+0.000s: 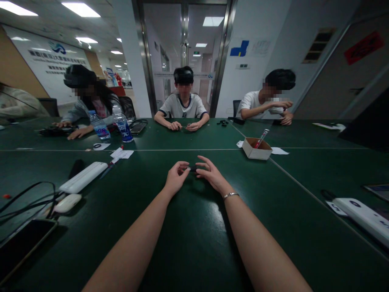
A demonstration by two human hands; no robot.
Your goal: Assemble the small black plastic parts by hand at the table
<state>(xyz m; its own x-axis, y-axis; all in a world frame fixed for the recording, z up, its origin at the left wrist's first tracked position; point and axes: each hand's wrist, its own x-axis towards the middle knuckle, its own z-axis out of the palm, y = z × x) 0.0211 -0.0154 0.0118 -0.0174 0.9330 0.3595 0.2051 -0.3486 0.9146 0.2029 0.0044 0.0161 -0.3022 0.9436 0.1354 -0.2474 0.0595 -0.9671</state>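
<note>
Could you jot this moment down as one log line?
left hand, right hand: both pinch small dark part | surface: green table | nearby: cardboard box

I saw a dark green table (194,243) built from several tops pushed together, with pale seams between them. Behind it was a glass double door (182,61) in a metal frame, with a lit corridor beyond. A white pillar (133,61) stood left of the door. The white wall (258,89) to its right carried a blue logo (239,48). A large printed sign (51,56) hung far left. The ceiling light panels (80,9) were on. There was a red sign (364,47) on the right.
</note>
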